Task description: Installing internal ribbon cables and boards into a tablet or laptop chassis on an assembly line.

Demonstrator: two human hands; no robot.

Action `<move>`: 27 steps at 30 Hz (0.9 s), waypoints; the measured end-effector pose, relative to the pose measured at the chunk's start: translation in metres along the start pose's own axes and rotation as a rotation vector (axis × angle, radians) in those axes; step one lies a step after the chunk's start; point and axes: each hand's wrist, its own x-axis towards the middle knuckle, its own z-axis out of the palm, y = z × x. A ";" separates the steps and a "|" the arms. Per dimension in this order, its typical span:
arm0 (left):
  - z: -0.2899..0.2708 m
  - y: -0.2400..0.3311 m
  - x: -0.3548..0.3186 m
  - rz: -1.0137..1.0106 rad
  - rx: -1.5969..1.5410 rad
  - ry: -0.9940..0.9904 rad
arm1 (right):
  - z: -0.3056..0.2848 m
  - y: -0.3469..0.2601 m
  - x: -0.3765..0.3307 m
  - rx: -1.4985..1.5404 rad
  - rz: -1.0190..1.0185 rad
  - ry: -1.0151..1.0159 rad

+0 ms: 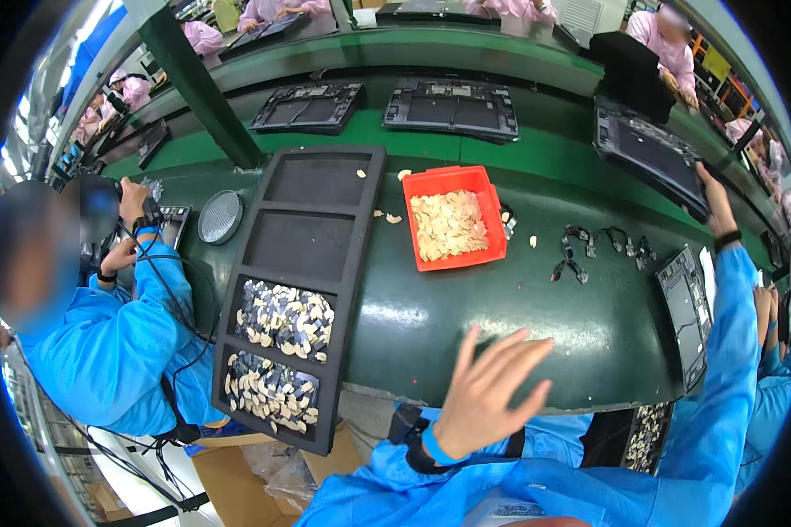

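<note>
My left hand (492, 395) hovers over the front part of the green workbench (413, 334), fingers spread, holding nothing. At the far right my right arm is stretched out, and my right hand (719, 206) grips the edge of a black laptop base (646, 154), which is tilted with its inside showing. A second opened laptop base (687, 312) lies at the bench's right edge, below my right forearm. Ahead of my left hand stands a red bin (498, 233) filled with small cream-coloured pieces. Several small black parts with cables (573, 255) lie to its right.
A long black foam tray (365, 206) with compartments holds black and cream pieces in its two near ones. A round metal dish (220, 217) sits beside it. More laptop bases (453, 107) rest along the back. At left a co-worker in blue (114, 351) works close by; a cardboard box (246, 479) stands below.
</note>
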 end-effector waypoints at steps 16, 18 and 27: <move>-0.001 -0.040 -0.012 -0.101 0.191 0.167 | 0.388 -0.017 0.038 -1.002 0.019 -0.511; 0.000 -0.038 -0.016 -0.080 0.182 0.188 | 0.424 -0.008 0.037 -0.896 -0.107 -0.539; -0.002 -0.036 -0.026 0.011 -0.064 0.316 | 0.379 -0.024 0.161 0.095 -0.031 -0.548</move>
